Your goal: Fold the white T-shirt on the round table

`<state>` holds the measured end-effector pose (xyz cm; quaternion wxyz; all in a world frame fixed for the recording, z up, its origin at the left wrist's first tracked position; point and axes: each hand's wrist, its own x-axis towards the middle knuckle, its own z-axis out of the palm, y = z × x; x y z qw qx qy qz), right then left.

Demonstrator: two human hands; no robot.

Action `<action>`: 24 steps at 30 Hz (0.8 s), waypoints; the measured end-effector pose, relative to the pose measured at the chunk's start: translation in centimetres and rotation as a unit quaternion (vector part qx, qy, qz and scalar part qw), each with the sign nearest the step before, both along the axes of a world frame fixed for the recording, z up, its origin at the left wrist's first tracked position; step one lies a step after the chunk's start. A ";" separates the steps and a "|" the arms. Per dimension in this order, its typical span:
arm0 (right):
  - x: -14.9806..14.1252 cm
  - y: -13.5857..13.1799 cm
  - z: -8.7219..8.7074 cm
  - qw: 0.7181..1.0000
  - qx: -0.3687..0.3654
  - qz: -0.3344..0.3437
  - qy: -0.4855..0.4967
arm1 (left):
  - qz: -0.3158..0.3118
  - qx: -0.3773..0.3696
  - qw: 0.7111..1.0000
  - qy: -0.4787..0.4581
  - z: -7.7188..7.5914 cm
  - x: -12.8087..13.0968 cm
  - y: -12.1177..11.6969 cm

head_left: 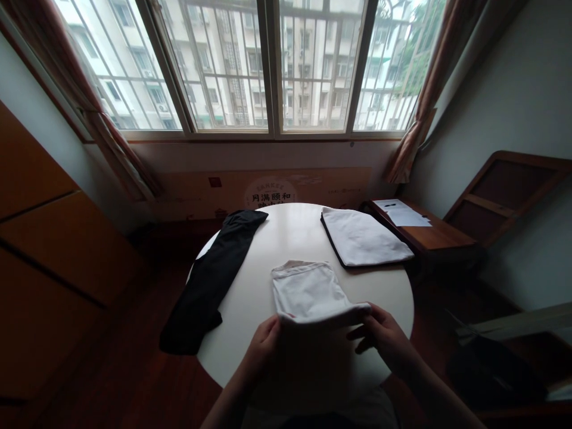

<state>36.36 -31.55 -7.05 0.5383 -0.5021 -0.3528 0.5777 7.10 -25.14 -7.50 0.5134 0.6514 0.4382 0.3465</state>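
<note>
A white piece of clothing (310,290), partly folded, lies in the middle of the round white table (286,235). Its near edge is lifted a little off the tabletop between my two hands. My left hand (267,339) pinches the near left corner. At the near right corner, my right hand (379,330) grips the cloth between thumb and forefinger, its other fingers loosely spread below. What kind of garment it is cannot be made out.
A long folded black garment (210,286) hangs over the table's left edge. Flat folded white cloth (364,237) with a dark layer beneath lies at the back right. Papers (404,214) rest on a wooden side table (447,238) beyond.
</note>
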 end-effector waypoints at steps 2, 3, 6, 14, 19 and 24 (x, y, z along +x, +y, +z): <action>0.0 0.3 -0.4 0.999 -0.021 -0.001 0.026 | 0.049 -0.041 0.998 -0.003 0.1 0.5 0.4; 0.0 0.6 -0.5 0.999 -0.037 -0.003 0.039 | 0.067 -0.058 0.996 -0.008 0.3 0.7 0.6; 0.1 1.5 -0.6 0.994 -0.083 -0.013 0.071 | 0.048 -0.137 0.987 -0.069 1.3 0.9 1.2; 0.3 2.1 -0.4 0.993 -0.078 0.008 0.083 | -0.079 -0.196 0.967 -0.140 2.3 0.9 1.4; 0.5 1.0 -0.1 0.998 -0.021 0.027 0.044 | -0.092 -0.093 0.991 -0.035 2.1 0.9 0.5; 0.7 0.2 1.3 0.999 0.026 0.040 0.000 | -0.109 0.080 0.991 0.011 2.5 0.1 -0.1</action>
